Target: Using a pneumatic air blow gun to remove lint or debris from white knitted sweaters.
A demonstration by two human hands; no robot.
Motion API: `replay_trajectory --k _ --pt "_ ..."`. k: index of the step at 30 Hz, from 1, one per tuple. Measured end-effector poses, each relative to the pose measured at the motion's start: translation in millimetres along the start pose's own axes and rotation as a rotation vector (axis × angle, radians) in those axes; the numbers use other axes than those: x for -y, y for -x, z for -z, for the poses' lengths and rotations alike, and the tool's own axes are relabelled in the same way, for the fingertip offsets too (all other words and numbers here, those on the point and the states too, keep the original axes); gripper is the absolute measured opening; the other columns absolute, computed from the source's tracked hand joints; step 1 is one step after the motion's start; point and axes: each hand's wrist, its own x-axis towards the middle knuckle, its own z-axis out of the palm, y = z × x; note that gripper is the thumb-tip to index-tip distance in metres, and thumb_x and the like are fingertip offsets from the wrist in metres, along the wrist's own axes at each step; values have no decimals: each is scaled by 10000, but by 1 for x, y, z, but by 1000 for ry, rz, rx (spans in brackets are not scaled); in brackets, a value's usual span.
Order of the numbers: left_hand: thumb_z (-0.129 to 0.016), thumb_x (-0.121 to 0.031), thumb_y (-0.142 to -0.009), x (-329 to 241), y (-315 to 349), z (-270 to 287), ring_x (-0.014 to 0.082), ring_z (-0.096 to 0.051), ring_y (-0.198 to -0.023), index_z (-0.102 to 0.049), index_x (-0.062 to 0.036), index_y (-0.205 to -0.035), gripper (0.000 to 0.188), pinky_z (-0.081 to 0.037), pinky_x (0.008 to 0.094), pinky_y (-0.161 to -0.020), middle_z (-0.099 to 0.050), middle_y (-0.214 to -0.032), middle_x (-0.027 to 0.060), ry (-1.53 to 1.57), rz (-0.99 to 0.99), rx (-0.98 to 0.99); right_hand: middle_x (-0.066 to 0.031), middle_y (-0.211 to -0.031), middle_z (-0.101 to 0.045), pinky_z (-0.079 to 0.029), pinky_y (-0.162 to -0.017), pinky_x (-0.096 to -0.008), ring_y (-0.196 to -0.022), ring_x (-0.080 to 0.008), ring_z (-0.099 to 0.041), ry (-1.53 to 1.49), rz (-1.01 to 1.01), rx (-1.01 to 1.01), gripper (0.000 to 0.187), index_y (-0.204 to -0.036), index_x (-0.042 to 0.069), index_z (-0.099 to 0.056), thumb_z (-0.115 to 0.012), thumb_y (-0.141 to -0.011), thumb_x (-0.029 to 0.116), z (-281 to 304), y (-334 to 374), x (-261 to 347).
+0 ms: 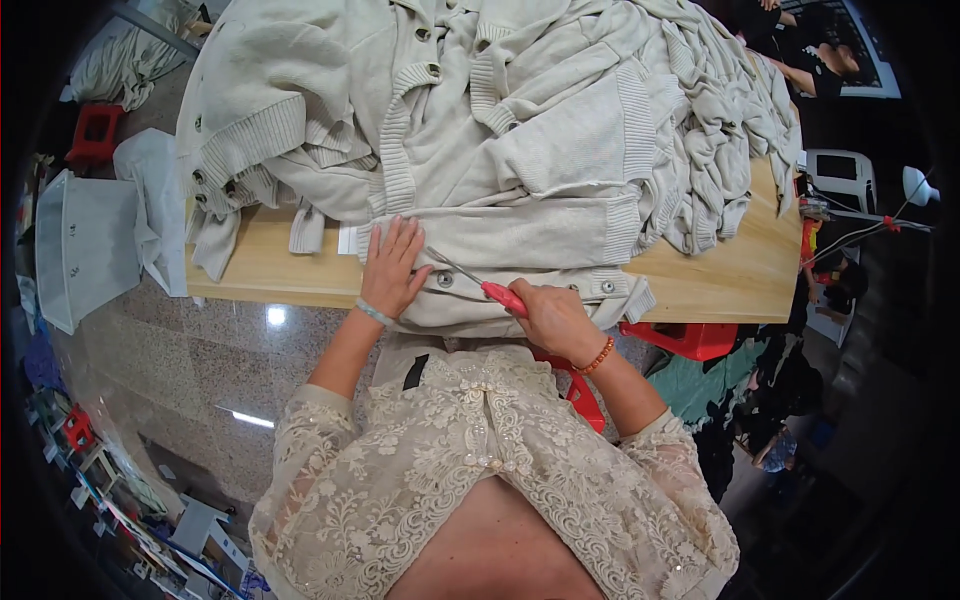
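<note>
A cream knitted cardigan [500,237] lies at the near edge of the table, its ribbed cuff to the right and a band with dark round buttons along the front. My left hand [394,268] rests flat on its left part, fingers stretched and holding nothing. In my right hand [555,318] is a red-handled tool [505,298], fingers wrapped round the handle. Its thin metal shaft points up and left, with the tip over the cardigan close to my left thumb. Whether the tip touches the knit, I cannot tell.
More cream cardigans [560,110] are heaped across the wooden table [720,275]. Left of it stands a white plastic bin [90,245] beside a red stool [95,133]. Another red stool [690,340] is under the near right edge. A white lamp [918,187] and cables are at the right.
</note>
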Motion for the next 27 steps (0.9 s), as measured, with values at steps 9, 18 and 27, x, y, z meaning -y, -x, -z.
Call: replay_trajectory --k 9,18,27 --pt "-593 -86 -841 36 4 -12 347 -338 -1392 -571 -64 -1264 424 -192 541 -1147 -458 -1443 124 304 -86 -71 -162 -658 -631 -486 -583 -472 -646 -360 -642 -42 -1 -7 214 -919 46 -527 -638 -829 205 -8 -11 27" --pt "-543 3 -858 44 3 -7 345 -460 -1310 -633 -14 -1147 303 -298 486 -1120 -577 -1311 144 503 -43 -163 -162 -693 -643 -500 -619 -465 -688 -364 -647 -23 -28 14 229 -888 46 -557 -648 -839 250 -3 -8 28" --pt "-623 -40 -814 31 -32 17 305 -611 -1015 -641 -60 -1154 341 -448 404 -890 -657 -1108 140 335 89 -310 -203 -712 -649 -503 -626 -491 -693 -388 -647 4 -380 -437 292 -813 34 -641 -679 -832 324 68 -45 -19"
